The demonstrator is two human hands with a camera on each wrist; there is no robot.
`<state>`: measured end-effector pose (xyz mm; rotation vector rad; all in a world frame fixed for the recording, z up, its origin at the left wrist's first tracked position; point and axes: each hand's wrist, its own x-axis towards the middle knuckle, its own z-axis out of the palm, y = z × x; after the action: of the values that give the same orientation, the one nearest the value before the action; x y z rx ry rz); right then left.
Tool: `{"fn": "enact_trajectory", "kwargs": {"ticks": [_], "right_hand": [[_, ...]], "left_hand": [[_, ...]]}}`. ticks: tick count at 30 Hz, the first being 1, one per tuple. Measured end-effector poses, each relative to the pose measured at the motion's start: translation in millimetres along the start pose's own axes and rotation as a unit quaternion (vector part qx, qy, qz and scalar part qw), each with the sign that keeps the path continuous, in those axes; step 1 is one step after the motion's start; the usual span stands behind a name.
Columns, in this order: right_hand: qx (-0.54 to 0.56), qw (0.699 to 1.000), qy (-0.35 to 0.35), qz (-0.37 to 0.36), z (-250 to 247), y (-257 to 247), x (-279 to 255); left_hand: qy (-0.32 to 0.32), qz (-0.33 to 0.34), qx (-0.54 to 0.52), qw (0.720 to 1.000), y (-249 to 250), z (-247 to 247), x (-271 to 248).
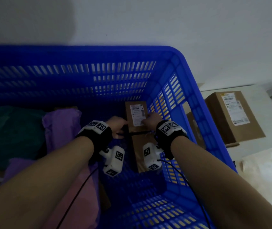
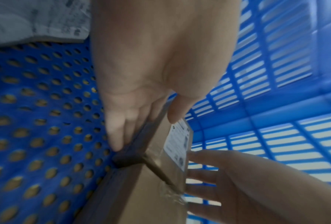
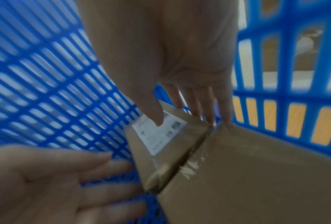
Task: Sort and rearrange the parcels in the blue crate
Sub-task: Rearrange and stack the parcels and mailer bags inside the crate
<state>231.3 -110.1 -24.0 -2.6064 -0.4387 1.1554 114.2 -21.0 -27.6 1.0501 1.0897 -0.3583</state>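
Observation:
A small flat cardboard parcel with a white label lies in the far right corner of the blue crate. Its near end overlaps a longer brown box. My left hand holds the parcel's left edge, fingers straight down the side and thumb over the top. My right hand grips the right edge, with the thumb on the label and the fingers down the side next to the crate wall.
Left of the hands lie a purple bag, a dark green bag and a pink bag. A grey printed parcel rests on the perforated crate floor. Outside the crate on the right stands a labelled cardboard box.

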Motion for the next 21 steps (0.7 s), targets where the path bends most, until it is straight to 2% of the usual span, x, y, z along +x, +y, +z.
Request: {"fn": "enact_trajectory", "kwargs": {"ticks": [7, 11, 13, 15, 18, 21], "right_hand": [[-0.040, 0.998, -0.039, 0.029, -15, 6, -29], [-0.039, 0.993, -0.089, 0.065, -8, 29, -44], [-0.046, 0.990, -0.104, 0.079, 2, 41, -40], [-0.056, 0.988, -0.109, 0.097, 15, 65, -10], [-0.052, 0.985, -0.123, 0.107, 22, 83, 10], [-0.013, 0.987, -0.127, 0.100, 2, 57, -40]], "left_hand": [[-0.021, -0.042, 0.020, 0.999, -15, 4, -22], [-0.037, -0.084, 0.043, 0.995, -31, 14, -26], [-0.057, -0.112, 0.047, 0.991, -40, 20, -27], [-0.079, -0.127, 0.054, 0.987, -47, 25, -29], [-0.097, -0.118, 0.042, 0.987, -53, 29, -32], [-0.085, -0.095, 0.053, 0.990, -52, 24, -36]]}}
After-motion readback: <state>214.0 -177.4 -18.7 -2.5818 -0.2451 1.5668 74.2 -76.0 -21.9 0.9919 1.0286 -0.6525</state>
